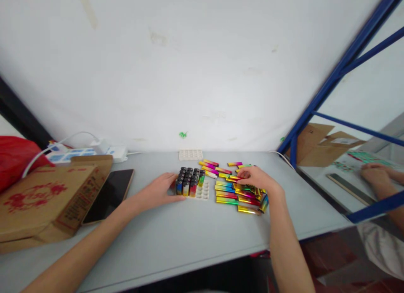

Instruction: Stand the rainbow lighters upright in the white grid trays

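Lighters with black ends [190, 179] and coloured bodies stand upright in rows in a white tray [202, 193] with round sockets. The tray's right-hand sockets show bare. My left hand [160, 190] lies against the tray's left side, thumb along the front and fingers apart. To the right of the tray, many shiny gold, red, green and purple lighters [227, 196] lie flat in a loose pile. My right hand [255, 177] is over the far part of this pile, thumb and forefinger closed at a lighter [232, 179]. Its other fingers are partly hidden.
Another white socket tray [190, 154] lies by the wall. At left are a cardboard box [41, 200], a dark tablet-like slab [110, 194], a power strip [78, 153] and a red bag [19, 160]. A blue frame [325, 86] borders the right; beyond it are another person's hands [375, 175].
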`<state>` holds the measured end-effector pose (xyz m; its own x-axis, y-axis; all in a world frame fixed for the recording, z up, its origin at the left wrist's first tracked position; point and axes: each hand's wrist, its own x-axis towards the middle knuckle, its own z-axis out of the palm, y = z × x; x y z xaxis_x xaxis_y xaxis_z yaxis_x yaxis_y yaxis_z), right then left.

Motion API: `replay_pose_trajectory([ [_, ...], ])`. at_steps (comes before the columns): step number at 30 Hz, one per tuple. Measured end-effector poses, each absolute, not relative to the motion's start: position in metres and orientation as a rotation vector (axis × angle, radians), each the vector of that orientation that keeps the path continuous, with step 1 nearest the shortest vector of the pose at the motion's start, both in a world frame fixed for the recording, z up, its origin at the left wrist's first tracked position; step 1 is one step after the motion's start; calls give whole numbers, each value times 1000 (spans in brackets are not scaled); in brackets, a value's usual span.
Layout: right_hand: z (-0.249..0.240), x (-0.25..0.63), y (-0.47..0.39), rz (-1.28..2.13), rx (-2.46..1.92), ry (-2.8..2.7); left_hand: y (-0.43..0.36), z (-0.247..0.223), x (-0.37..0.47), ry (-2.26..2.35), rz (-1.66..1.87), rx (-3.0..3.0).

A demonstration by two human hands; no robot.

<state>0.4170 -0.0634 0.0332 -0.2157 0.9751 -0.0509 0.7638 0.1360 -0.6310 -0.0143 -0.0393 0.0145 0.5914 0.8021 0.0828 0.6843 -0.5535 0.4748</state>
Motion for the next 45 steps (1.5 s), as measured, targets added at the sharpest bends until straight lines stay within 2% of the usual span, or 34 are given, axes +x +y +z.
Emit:
replay_pose_trajectory([
  [9,32,415,-60,579,-1604,-2064,-39,10,-15,1160,453,2432],
  [25,28,403,-62,476,-1572,-2185,-44,15,-15,1155,419,2451],
  [34,41,359,-63,295,-1532,-1866,-41,13,-14,1159,457,2409],
  [41,39,308,-63,634,-1296,-1506,-42,13,-15,1150,462,2434],
  [45,41,282,-71,1033,-1032,-1369,-42,13,-15,1166,431,2446],
])
